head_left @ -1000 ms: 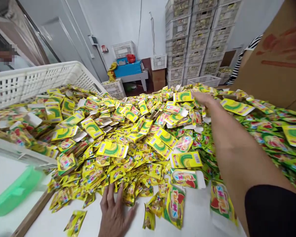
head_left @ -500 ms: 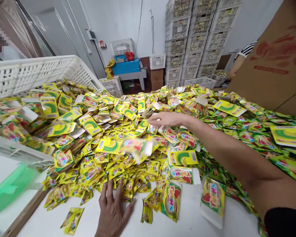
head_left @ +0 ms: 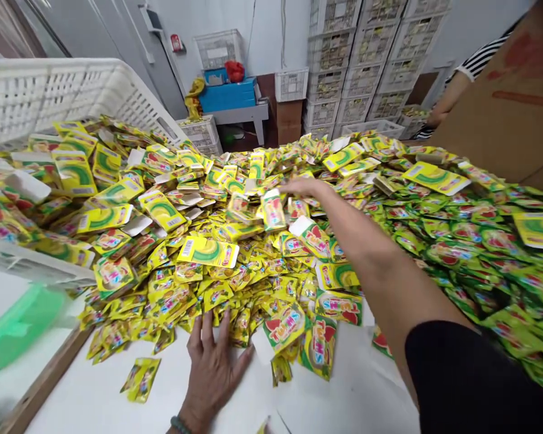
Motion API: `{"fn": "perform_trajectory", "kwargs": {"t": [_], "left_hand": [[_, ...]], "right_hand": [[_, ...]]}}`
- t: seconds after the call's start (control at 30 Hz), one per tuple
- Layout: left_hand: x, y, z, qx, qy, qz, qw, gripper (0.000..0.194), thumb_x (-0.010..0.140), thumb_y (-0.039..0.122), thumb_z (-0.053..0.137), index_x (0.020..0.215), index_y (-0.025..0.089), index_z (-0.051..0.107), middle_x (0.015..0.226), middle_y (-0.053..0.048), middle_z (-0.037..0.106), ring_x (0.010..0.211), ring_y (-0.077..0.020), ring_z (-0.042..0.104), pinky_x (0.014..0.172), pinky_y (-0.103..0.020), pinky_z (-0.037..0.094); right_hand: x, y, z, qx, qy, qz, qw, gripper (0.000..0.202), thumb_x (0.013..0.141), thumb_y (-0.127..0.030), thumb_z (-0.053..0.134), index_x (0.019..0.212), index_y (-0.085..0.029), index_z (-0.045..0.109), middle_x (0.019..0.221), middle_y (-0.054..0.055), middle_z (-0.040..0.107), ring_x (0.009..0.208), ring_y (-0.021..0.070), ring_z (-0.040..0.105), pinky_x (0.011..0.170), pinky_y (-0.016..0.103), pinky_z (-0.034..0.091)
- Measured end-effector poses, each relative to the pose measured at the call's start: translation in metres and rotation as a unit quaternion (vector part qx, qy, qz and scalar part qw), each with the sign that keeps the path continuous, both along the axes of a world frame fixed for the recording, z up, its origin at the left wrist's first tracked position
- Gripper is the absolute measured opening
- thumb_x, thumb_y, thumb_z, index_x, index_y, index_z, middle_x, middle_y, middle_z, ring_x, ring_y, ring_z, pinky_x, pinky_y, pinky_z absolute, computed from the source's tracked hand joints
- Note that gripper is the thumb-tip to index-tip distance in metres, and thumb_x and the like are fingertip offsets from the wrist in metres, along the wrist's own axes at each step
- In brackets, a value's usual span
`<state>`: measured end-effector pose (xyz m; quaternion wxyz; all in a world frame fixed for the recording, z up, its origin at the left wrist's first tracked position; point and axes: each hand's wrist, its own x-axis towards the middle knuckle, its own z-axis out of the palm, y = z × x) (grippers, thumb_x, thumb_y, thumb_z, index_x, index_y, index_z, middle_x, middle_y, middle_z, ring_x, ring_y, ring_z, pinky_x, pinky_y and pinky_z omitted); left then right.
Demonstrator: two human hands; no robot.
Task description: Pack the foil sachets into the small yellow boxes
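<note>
My left hand [head_left: 215, 367] rests flat on the white table [head_left: 339, 395], its fingers spread and their tips against the edge of a heap of small yellow packets [head_left: 217, 295]. My right hand [head_left: 298, 185] reaches far across the heap, over yellow boxes and cards; its fingers are partly hidden, and what they touch cannot be made out. A small box [head_left: 274, 210] with a white end lies just below it. Nearer my left hand, a packet-sized box [head_left: 284, 328] with a white flap lies on the heap's front edge.
A white basket [head_left: 72, 78] of boxes tips toward the heap at left, above a green scoop-like object [head_left: 20, 328]. Green packets [head_left: 461, 253] spread at right. Stacked crates [head_left: 330, 54] and a cardboard sheet [head_left: 511, 114] stand behind; a person's striped sleeve [head_left: 484, 54] shows.
My right hand has reached farther forward over the heap. The blurred box that was in mid-air is no longer there, and a box now lies near my left hand. The view has shifted.
</note>
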<state>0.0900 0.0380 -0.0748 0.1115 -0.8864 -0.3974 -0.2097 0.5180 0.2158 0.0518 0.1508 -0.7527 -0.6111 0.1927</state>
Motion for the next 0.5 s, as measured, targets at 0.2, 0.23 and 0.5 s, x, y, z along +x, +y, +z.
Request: {"fn": "perform_trajectory", "kwargs": {"t": [0.2,0.23,0.5], "left_hand": [[0.007,0.007,0.002,-0.005,-0.050,-0.019,0.999,0.089,0.082,0.046,0.061,0.154,0.025,0.013,0.154,-0.019,0.016,0.143,-0.0417,0.015,0.111,-0.060,0.024],[0.008,0.008,0.003,-0.007,-0.056,-0.025,0.998,0.087,0.082,0.045,0.060,0.153,0.025,0.015,0.155,-0.019,0.016,0.143,-0.0419,0.015,0.112,-0.060,0.023],[0.014,0.002,0.013,-0.085,-0.057,-0.008,0.995,0.074,0.083,0.054,0.055,0.145,0.015,0.041,0.154,-0.021,0.021,0.144,-0.0397,0.012,0.114,-0.056,0.020]], "right_hand": [[-0.075,-0.047,0.018,0.057,0.085,0.112,0.988,0.053,0.079,-0.064,0.060,0.113,-0.024,0.068,0.120,0.001,0.069,0.109,0.0227,0.060,0.102,0.038,0.042],[-0.082,-0.058,0.019,0.073,0.088,0.104,0.988,0.056,0.079,-0.067,0.058,0.117,-0.027,0.066,0.123,-0.002,0.067,0.110,0.0211,0.059,0.102,0.038,0.042],[-0.012,-0.213,0.016,0.197,-0.071,-0.224,0.952,0.056,0.083,-0.063,0.053,0.113,-0.018,0.067,0.130,0.016,0.057,0.131,0.0386,0.039,0.104,0.064,0.030]]}}
